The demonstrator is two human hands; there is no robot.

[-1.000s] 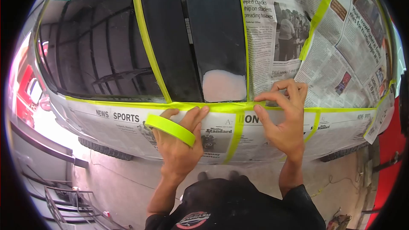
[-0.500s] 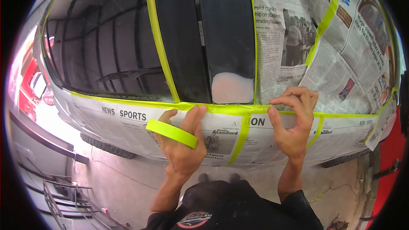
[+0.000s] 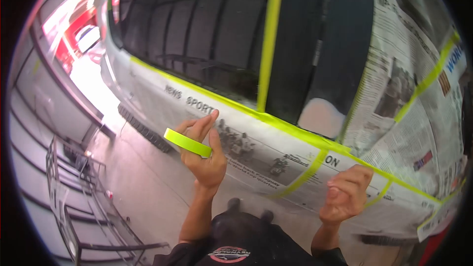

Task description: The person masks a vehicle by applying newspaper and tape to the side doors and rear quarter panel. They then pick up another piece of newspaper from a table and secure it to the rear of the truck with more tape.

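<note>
A roll of yellow-green masking tape [image 3: 187,143] hangs around the fingers of my left hand [image 3: 204,155], which is raised in front of the newspaper-covered car door. My right hand [image 3: 345,194] has its fingers curled together in front of the lower newspaper [image 3: 256,152]; whether anything small is between them is hidden. A strip of yellow-green tape [image 3: 290,130] runs along the top edge of that newspaper, below the dark window [image 3: 197,29]. At the bottom of the black door pillar [image 3: 340,44] is a pale, smooth patch [image 3: 321,117].
More newspaper [image 3: 394,133] covers the rear window at right, taped along its edges. A metal rack [image 3: 74,207] stands on the floor at lower left, near a grey wall. The car's tyre [image 3: 143,128] shows beneath the body. Bright daylight and a red vehicle [image 3: 74,44] appear at upper left.
My view has swung to the left, so the car sits tilted and farther right. Both hands have come away from the tape seam, and the right fingers have curled in.
</note>
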